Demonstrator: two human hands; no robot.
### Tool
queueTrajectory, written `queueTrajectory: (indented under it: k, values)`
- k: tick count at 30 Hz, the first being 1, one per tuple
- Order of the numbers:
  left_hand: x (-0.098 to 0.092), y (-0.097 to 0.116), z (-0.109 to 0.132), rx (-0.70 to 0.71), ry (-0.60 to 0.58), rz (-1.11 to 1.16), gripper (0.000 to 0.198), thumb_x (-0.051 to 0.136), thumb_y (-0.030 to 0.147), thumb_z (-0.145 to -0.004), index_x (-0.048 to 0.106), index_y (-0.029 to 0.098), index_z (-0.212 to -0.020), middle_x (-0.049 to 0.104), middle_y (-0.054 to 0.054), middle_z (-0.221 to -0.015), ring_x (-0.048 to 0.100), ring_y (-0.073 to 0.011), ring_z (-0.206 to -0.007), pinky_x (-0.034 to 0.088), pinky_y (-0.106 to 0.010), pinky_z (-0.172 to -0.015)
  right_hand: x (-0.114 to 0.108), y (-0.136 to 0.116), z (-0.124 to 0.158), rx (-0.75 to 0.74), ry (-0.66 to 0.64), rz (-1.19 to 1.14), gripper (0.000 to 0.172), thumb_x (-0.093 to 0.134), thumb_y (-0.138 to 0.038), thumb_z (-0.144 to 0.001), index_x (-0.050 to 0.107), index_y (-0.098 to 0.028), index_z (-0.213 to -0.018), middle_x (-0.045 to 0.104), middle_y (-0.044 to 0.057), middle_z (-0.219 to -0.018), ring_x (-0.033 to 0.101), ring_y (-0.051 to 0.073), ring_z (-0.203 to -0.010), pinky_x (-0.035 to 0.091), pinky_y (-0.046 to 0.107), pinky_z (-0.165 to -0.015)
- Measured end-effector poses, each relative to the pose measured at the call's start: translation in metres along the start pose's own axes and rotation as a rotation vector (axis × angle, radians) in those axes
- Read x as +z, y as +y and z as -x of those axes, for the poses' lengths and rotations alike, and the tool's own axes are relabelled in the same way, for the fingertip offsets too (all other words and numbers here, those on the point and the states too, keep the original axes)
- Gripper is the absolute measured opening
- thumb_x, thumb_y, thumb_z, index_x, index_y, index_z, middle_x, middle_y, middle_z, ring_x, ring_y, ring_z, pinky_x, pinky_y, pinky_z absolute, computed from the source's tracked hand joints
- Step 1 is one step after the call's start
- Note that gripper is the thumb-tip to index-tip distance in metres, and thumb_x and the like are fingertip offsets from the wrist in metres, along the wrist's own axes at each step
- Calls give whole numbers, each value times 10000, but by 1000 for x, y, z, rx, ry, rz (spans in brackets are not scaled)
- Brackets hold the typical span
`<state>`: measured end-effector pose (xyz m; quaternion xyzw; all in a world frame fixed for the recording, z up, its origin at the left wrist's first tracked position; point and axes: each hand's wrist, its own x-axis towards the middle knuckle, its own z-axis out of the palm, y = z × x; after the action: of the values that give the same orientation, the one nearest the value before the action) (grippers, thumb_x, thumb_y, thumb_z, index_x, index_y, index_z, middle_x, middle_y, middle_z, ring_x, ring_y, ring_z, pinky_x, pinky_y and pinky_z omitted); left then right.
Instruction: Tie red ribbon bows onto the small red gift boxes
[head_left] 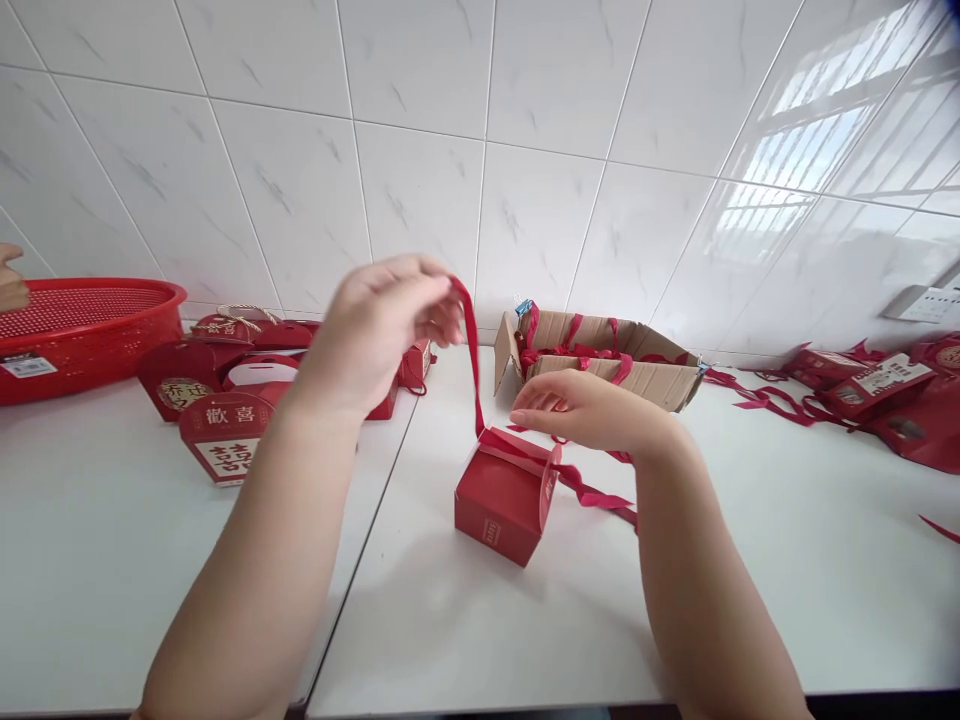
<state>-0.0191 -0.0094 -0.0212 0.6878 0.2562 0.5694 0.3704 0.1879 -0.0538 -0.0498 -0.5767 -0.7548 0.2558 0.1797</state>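
Observation:
A small red gift box [499,500] stands on the white table in front of me. A red ribbon [472,350] rises from its top to my left hand [386,320], which pinches the ribbon's end between thumb and fingers. The ribbon's other length [592,495] trails from the box's right side onto the table. My right hand [574,405] hovers above and right of the box, palm down with bent fingers. Its fingertips point toward the box's top edge; whether anything is between them I cannot tell.
Behind the right hand is a cardboard box [652,380] with red ribbons over its edge. Left are several red gift boxes [225,440] and a red plastic basket [90,340], with another person's hand [11,280] above it. More red boxes [862,385] and ribbons lie right.

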Motion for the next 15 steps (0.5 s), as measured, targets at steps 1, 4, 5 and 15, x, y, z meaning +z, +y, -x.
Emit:
queueTrajectory:
  k: [1, 4, 5, 15]
  values:
    - [-2, 4, 0, 27, 42, 150, 111, 523, 179, -767, 603, 167, -690, 581, -19, -666, 550, -123, -578, 427, -259, -530, -4, 2, 5, 6, 4, 16, 382, 559, -531, -778, 653, -248, -1017, 640, 62, -1079, 596, 217, -965, 485, 299, -751]
    - [-12, 14, 3, 55, 125, 376, 105, 538, 169, -789, 627, 176, -733, 627, -28, -816, 590, -144, -670, 443, -268, -548, -15, 10, 16, -1, -57, 74, 703, 702, -562, -635, 519, -310, -1265, 562, 53, -1256, 537, 265, -1116, 474, 337, -848]
    - [-15, 17, 5, 60, 151, 387, 105, 546, 178, -793, 632, 182, -732, 640, -25, -853, 599, -155, -709, 452, -276, -563, -17, 13, 18, 0, -98, 94, 832, 740, -552, -587, 444, -338, -1334, 523, 45, -1312, 524, 272, -1137, 476, 341, -851]
    - [-24, 27, 10, -57, 190, 157, 105, 693, 455, -643, 651, 411, -727, 705, 83, -888, 503, -278, -1194, 501, -473, -743, 8, 11, -7, 59, -335, 303, 770, 710, -312, -620, 432, -392, -1334, 621, 15, -1166, 606, 254, -983, 482, 308, -689]
